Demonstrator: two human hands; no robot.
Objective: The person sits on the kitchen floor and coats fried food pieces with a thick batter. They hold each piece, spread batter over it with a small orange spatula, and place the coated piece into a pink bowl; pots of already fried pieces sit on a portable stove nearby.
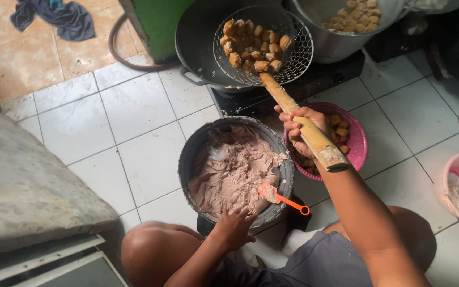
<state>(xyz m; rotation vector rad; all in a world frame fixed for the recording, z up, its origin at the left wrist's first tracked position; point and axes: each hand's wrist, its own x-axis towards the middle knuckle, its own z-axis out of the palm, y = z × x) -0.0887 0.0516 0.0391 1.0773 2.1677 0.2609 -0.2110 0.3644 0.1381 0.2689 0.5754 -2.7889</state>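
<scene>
White floor tiles [150,154]; right hand [306,125] around bamboo-handled skimmer [264,45].

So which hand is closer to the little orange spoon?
The left hand. It rests on the rim of the grey bowl just below the orange spoon. The right hand is farther up, gripping the skimmer's bamboo handle.

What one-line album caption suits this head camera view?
Right hand lifts a wire skimmer of fried pieces over a dark wok; left hand rests on the paste bowl.
</scene>
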